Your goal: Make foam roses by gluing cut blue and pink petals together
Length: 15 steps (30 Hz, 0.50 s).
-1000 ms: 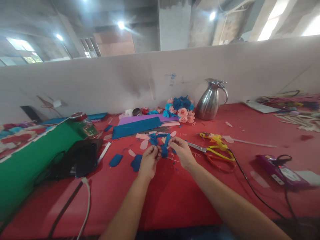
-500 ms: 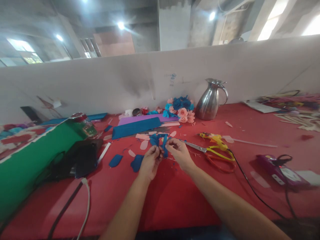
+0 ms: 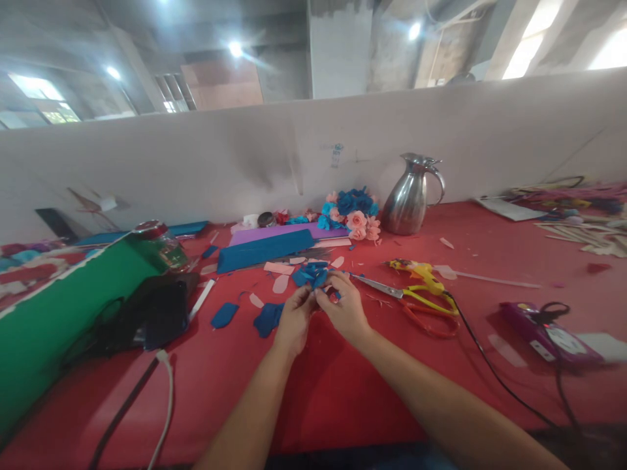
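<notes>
Between my two hands is a dark blue paper flower [image 3: 309,275], its petals spreading upward. My left hand [image 3: 296,315] pinches it low at the base from the left. The fingers of my right hand [image 3: 344,305] close on the same base from the right, and the two sets of fingertips meet there. Cut blue petals [image 3: 268,318] lie just left of my left hand, with another single blue petal [image 3: 225,315] farther left. Pink paper pieces [image 3: 281,284] are scattered beyond my hands.
Scissors [image 3: 416,301] and a yellow glue gun [image 3: 421,275] with a cord lie to the right. A metal jug [image 3: 409,196] stands behind, beside a bunch of paper roses [image 3: 355,212]. A purple power strip [image 3: 548,336] is far right; a green box [image 3: 83,313], jar [image 3: 164,248] and phone [image 3: 167,316] are left.
My right hand has moved slightly left and down to the flower's base, where it meets my left. A blue strip that stood upright at my right fingers now sits against the flower.
</notes>
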### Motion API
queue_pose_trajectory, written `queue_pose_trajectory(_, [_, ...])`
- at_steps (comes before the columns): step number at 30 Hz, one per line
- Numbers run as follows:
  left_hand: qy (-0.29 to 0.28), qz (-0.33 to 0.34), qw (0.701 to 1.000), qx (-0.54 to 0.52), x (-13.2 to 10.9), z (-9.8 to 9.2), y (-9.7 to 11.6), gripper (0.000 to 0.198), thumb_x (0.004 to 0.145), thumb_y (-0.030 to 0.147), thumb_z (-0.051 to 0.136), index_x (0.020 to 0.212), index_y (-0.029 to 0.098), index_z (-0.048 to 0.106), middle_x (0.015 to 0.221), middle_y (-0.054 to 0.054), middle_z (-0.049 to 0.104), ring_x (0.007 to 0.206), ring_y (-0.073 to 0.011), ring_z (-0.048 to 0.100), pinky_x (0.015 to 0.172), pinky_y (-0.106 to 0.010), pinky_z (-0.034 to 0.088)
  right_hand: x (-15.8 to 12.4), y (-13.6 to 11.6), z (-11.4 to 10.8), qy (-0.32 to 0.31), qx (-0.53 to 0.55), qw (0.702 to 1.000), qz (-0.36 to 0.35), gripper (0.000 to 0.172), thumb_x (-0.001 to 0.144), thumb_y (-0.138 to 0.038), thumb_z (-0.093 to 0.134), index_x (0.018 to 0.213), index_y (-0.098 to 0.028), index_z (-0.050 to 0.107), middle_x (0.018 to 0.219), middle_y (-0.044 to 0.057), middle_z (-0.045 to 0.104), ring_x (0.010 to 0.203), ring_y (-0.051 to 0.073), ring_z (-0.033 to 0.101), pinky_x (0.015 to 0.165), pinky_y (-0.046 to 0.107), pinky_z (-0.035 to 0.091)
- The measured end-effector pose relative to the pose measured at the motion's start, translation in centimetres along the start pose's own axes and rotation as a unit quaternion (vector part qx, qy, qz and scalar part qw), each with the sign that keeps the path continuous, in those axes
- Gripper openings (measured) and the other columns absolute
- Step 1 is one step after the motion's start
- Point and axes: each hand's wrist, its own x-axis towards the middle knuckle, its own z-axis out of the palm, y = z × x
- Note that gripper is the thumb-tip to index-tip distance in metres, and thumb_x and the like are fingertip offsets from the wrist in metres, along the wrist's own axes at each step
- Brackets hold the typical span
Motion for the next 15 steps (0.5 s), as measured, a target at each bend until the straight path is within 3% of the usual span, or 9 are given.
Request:
queue_pose_trajectory(8, [-0.014, 0.018, 1.0, 0.016, -0.06, -0.11, -0.13, 0.028, 0.061, 0.037, 0.079, 0.078, 0.016, 0.069, 0.074, -0.002, 0.067, 0.077, -0.0168, 0.06, 0.07, -0.027, 0.046, -0.13, 0.14, -0.15, 0.003, -0.058, 0.997, -0.048, 0.014, 0.079, -0.02, 0.056, 0.065, -0.022, 0.051, 0.082, 0.003, 0.058, 0.08, 0.017, 0.055, 0.072, 0.029, 0.047])
queue_pose_trajectory(15, [-0.018, 0.04, 0.999, 0.027, -0.08, -0.19, -0.35, 0.023, 0.063, 0.032, 0.078, 0.079, 0.017, 0.072, 0.074, -0.002, 0.069, 0.079, -0.0183, 0.062, 0.073, -0.028, 0.047, -0.65, 0.32, -0.36, 0.009, -0.165, 0.981, -0.101, 0.009, 0.085, -0.021, 0.055, 0.079, -0.023, 0.061, 0.092, 0.006, 0.061, 0.086, 0.019, 0.057, 0.077, 0.032, 0.047])
